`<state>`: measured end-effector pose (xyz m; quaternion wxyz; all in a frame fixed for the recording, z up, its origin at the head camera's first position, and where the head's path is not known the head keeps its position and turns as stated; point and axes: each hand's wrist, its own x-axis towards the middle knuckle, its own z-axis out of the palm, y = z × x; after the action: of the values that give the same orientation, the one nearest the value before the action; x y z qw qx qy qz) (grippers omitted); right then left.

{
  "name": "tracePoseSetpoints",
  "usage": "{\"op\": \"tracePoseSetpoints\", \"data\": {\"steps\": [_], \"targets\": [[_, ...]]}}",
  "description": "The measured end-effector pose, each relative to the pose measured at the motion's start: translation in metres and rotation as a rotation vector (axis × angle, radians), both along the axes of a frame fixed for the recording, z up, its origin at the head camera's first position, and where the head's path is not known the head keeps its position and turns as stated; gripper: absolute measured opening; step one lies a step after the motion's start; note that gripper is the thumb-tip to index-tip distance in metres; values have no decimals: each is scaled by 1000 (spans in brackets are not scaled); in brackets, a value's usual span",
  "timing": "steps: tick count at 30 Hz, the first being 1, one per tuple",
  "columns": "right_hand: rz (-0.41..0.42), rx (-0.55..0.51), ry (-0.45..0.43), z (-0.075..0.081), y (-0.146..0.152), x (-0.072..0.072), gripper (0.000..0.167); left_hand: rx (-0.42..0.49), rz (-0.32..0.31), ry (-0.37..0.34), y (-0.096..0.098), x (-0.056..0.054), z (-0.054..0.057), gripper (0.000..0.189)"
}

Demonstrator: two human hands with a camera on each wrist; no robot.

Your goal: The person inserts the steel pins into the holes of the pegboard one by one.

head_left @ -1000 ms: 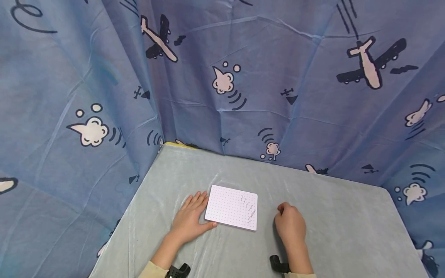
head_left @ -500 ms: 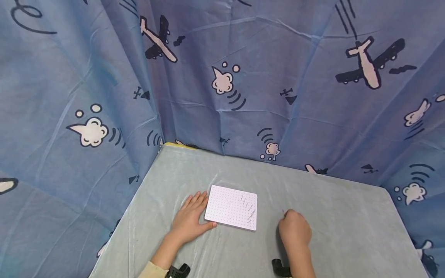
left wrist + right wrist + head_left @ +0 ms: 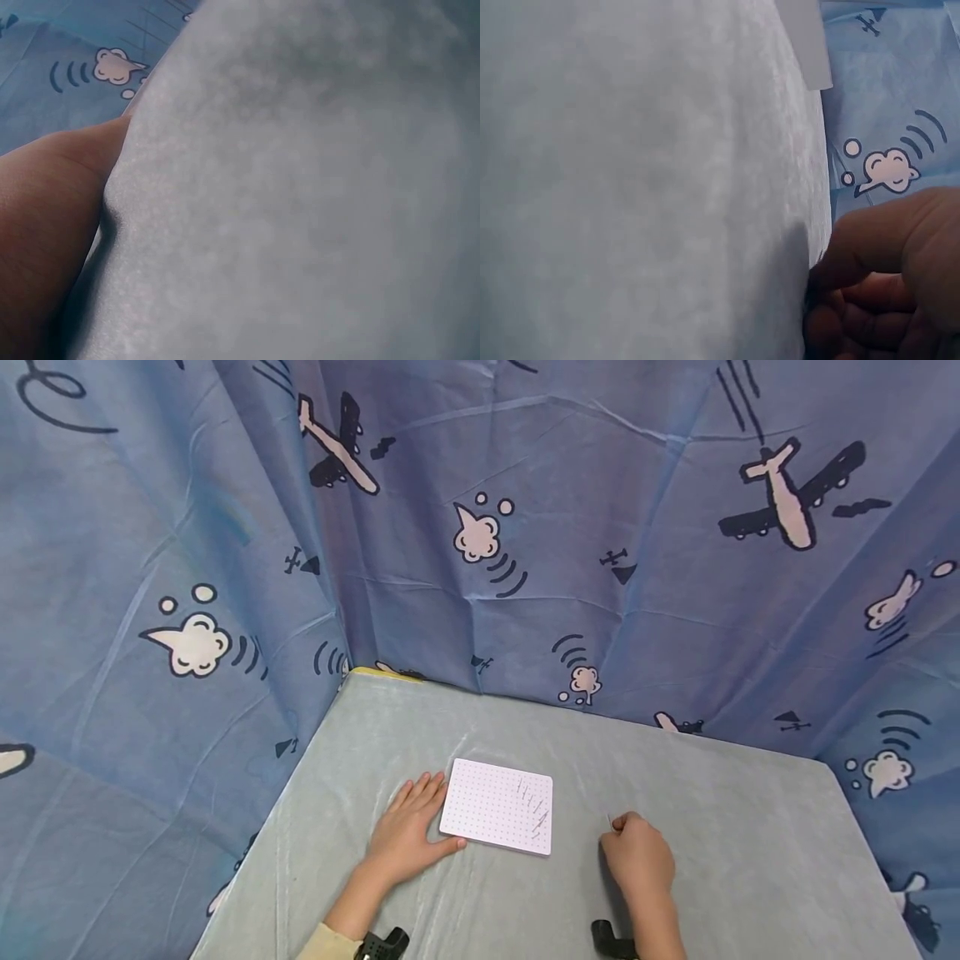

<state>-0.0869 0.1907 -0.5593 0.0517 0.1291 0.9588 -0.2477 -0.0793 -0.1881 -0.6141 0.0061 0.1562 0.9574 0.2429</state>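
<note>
A white rectangular board (image 3: 476,802) with a grid of small dots lies on the table in the head view. Several thin dark pins (image 3: 534,814) stand or lean on its right part. My left hand (image 3: 405,839) lies flat at the board's left side, fingers straight, thumb tip at the near left corner. To the right of the board, my right hand (image 3: 639,856) pinches a thin needle-like pin (image 3: 609,820) between thumb and forefinger. In the right wrist view the other fingers (image 3: 874,326) are curled and the pin is mostly hidden. The left wrist view shows only part of the hand (image 3: 49,202).
A pale grey cloth covers the table (image 3: 750,843). Blue curtains (image 3: 525,568) printed with planes and clouds hang behind it and at both sides. A black wrist camera (image 3: 611,941) sits on the right wrist, another camera (image 3: 382,945) on the left.
My right hand has moved slightly right and toward me, away from the board, and the thin pin now shows beyond its fingertips. The left hand and board have stayed in place.
</note>
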Motion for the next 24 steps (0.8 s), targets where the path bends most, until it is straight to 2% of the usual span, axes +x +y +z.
{"op": "tracePoseSetpoints", "data": {"steps": [3,9,17,24], "targets": [[-20,-41,18,1,2,2,29,1,-3,-5,0,1,0,106],[-64,-78,89,3,3,4,31,8,-2,-3,0,0,-1,106],[-71,-193,201,8,-2,3,22,-6,3,-3,-1,-2,-1,106],[-75,-371,277,9,-16,7,10,-6,-1,-7,-1,-1,-2,106]]}}
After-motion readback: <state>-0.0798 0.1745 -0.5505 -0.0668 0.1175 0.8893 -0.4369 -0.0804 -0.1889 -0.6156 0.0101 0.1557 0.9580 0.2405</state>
